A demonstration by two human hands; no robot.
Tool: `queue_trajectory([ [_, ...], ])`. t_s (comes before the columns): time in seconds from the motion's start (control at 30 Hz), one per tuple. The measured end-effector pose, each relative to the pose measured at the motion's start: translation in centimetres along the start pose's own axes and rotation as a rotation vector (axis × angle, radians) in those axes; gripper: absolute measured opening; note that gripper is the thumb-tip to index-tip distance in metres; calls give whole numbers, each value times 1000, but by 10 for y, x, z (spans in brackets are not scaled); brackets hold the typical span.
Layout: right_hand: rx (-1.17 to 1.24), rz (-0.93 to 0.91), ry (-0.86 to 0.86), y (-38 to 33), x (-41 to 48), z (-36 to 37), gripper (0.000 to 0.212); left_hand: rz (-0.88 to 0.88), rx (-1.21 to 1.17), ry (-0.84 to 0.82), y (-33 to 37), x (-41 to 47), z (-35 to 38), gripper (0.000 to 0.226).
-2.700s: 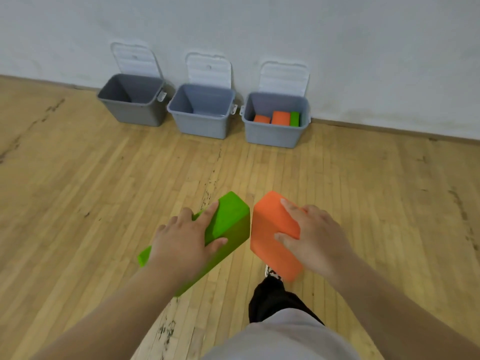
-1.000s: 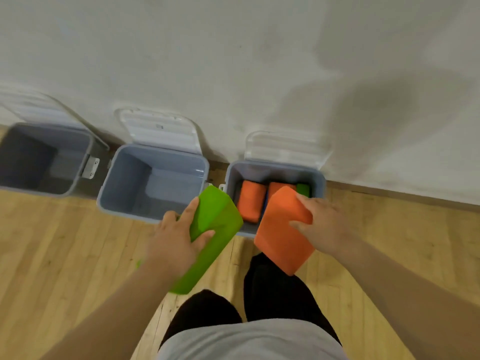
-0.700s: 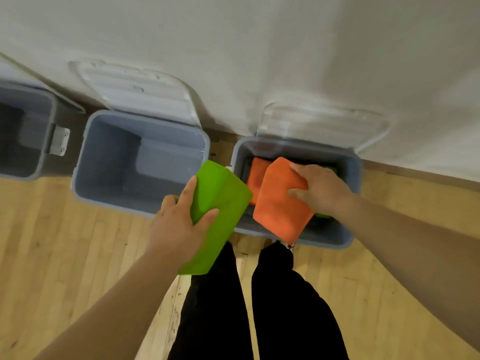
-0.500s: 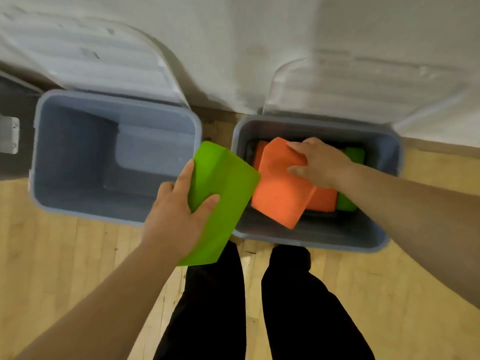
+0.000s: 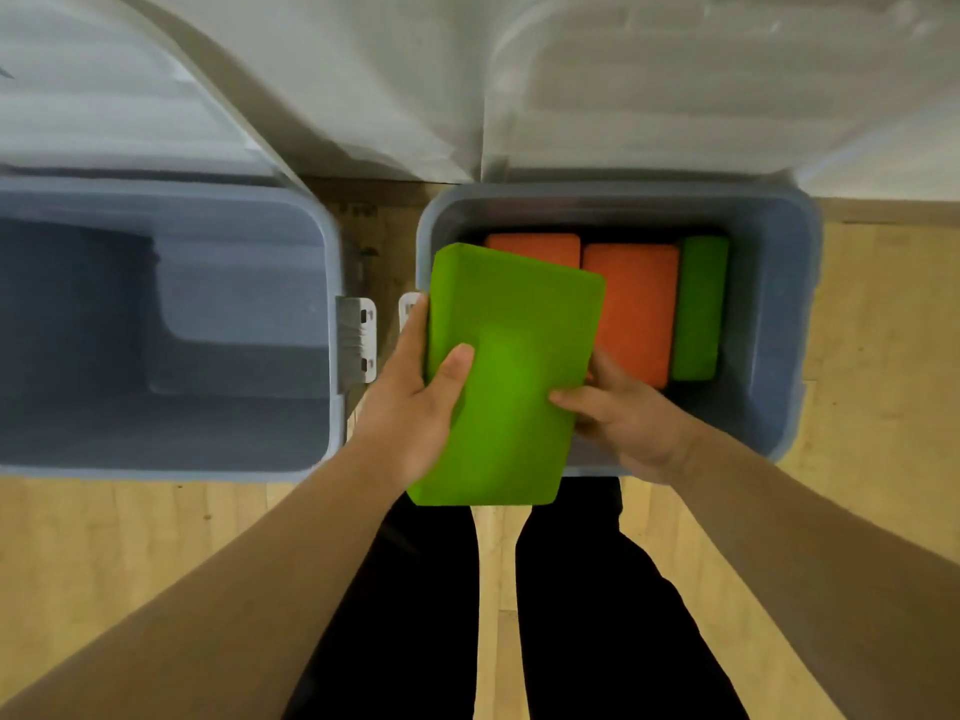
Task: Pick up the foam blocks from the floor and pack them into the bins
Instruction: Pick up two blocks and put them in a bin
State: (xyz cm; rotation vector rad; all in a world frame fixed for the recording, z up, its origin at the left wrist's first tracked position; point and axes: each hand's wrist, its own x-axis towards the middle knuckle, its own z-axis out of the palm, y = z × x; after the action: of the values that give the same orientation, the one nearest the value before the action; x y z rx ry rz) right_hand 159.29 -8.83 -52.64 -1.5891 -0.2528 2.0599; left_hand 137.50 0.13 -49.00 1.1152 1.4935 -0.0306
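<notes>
Over the right bin [image 5: 800, 304], both hands now meet on one green block [image 5: 509, 366]; half a second ago the right hand [image 5: 628, 423] was lowering an orange block into this bin, and that block has left it; the hand has crossed to the green block's right edge.

Two orange blocks [image 5: 631, 309] show on the bin's bottom beside a packed green block [image 5: 698, 309]; whether the one just dropped is among them or lies hidden under the held block, I cannot tell.

Meaning: orange block reads as packed; the green one is next, hanging tilted above the bin's left half, its near end past the front rim, over the floor [image 5: 883, 330].

Left hand [image 5: 410, 402]: fingers curled round the block's left edge, thumb [image 5: 457, 366] flat across the top face; firm grip.

Right hand: one finger [image 5: 571, 400] laid on the top face, the rest tucked under the edge; a light pinch, steadying more than carrying, by my guess.

Left bin [image 5: 324, 262] close alongside, nothing seen in it; clasps of the two bins nearly touch.
</notes>
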Motion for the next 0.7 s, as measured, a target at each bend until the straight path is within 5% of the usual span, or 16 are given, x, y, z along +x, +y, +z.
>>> queue_trajectory([
  [0.17, -15, -109, 298, -17, -18, -49, 89, 59, 232, -156, 16, 25, 27, 78],
  [0.33, -772, 57, 848, -23, -33, -120, 103, 77, 665, -154, 19, 41, 50, 84],
  [0.5, -1012, 83, 933, -7, 0, -170, 102, 152, 898, -110, 7, 49, 62, 84],
  [0.7, -1001, 44, 977, 0, 20, -184, 101, 164, 1007, -96, -1, 47, 72, 84],
])
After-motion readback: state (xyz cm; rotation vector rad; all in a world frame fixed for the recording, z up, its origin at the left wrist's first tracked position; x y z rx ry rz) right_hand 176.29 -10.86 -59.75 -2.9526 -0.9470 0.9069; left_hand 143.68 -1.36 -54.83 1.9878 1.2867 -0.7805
